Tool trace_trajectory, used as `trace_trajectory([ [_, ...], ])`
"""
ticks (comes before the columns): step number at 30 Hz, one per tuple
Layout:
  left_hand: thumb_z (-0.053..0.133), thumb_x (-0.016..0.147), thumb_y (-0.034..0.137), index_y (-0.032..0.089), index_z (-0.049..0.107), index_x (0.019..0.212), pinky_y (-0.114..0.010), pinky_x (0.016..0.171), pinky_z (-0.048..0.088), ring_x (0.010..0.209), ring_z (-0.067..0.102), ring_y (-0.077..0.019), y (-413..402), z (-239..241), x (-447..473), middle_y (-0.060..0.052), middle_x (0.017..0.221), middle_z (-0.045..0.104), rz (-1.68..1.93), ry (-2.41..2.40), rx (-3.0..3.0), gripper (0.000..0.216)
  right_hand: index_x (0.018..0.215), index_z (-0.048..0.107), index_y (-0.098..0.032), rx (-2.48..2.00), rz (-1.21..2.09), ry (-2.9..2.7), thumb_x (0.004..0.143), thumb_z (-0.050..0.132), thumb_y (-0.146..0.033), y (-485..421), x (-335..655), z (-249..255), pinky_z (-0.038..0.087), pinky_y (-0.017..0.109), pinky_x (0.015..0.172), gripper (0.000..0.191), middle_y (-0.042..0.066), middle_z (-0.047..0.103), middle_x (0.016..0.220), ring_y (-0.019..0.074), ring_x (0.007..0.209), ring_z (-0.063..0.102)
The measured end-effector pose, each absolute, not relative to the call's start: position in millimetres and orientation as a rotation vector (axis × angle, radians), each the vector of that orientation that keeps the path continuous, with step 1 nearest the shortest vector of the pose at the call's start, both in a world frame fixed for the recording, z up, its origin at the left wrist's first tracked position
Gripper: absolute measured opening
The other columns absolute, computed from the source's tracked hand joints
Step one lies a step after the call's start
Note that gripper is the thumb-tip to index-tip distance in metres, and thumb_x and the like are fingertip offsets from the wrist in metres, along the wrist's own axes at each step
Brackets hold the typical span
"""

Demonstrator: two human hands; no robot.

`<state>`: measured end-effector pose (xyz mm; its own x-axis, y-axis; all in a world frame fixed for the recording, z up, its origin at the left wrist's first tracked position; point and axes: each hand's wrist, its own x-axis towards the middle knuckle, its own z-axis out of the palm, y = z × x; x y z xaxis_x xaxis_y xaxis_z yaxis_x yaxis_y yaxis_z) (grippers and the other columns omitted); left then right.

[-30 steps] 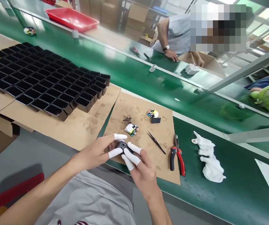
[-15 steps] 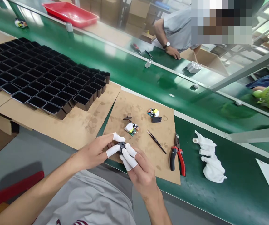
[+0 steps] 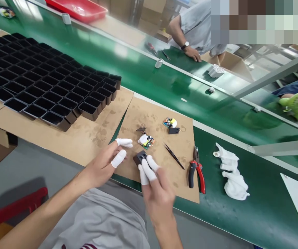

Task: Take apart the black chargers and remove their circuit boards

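Observation:
My right hand [image 3: 155, 188] wears white finger cots and pinches a small black plastic housing [image 3: 140, 157] over the brown cardboard mat [image 3: 159, 114]. A little to the left, my left hand [image 3: 104, 164] has let go of it; its cot-covered fingers are spread and hold nothing. Just beyond the housing lies a small circuit board with a white part [image 3: 146, 141]. A tiny black clip [image 3: 141, 129] rests behind that. Farther back on the mat sit a second small board [image 3: 170, 122] and a black piece [image 3: 174, 130].
Black tweezers [image 3: 173, 156] and red-handled cutters [image 3: 197, 171] lie to the right, with white gloves [image 3: 230, 173] on the green bench. A large tray of black housings [image 3: 45, 86] fills the left. Across the conveyor [image 3: 149, 79] another person's hand [image 3: 193, 54] rests; a red bin [image 3: 77, 7] stands far left.
Both hands held the black housing together before. Now my left hand has released it and pulled away to the left, while my right hand keeps it and has shifted slightly forward.

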<state>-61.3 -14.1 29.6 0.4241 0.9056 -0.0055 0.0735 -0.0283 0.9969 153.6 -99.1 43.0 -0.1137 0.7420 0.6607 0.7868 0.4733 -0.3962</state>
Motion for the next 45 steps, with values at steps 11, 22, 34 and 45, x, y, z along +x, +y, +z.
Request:
trace_trajectory([
  [11,0.053,0.115,0.021,0.025,0.066,0.147,-0.039,0.112,0.063,0.13,0.075,-0.0262,-14.7,28.8,-55.7,-0.011,0.133,0.078,0.77,0.762,1.932,0.035,0.172,0.055,-0.028,-1.346,-0.011,-1.942,0.103,0.074,0.001,-94.3,159.0,30.1,0.074,0.045,0.1,0.077,0.016,0.082,0.135,0.0327,0.124,0.083],
  [22,0.059,0.114,0.039,0.021,0.055,0.155,-0.043,0.105,0.065,0.118,0.078,-0.0273,-18.5,28.1,-58.2,-0.013,0.131,0.079,0.787,0.946,1.767,0.045,0.174,0.052,-0.027,-1.384,-0.124,-1.917,0.104,0.072,0.0,-96.2,152.7,35.5,0.073,0.047,0.102,0.077,0.018,0.082,0.136,0.0354,0.128,0.082],
  [34,0.054,0.117,0.043,0.022,0.058,0.15,-0.042,0.106,0.064,0.116,0.078,-0.0264,-16.6,31.6,-60.0,-0.013,0.129,0.079,0.774,0.927,1.78,0.04,0.124,0.081,-0.025,-1.457,0.18,-1.635,0.107,0.072,-0.01,-76.0,150.2,40.8,0.074,0.04,0.096,0.025,0.013,0.079,0.122,0.0254,0.114,0.082],
  [45,0.055,0.116,0.045,0.021,0.058,0.152,-0.044,0.107,0.064,0.12,0.078,-0.0287,-16.7,31.7,-60.3,-0.014,0.133,0.079,0.732,0.939,1.774,0.044,0.147,0.073,-0.021,-1.445,-0.083,-1.869,0.106,0.075,-0.007,-86.9,147.3,36.7,0.073,0.043,0.099,0.044,0.019,0.08,0.134,0.032,0.124,0.083],
])
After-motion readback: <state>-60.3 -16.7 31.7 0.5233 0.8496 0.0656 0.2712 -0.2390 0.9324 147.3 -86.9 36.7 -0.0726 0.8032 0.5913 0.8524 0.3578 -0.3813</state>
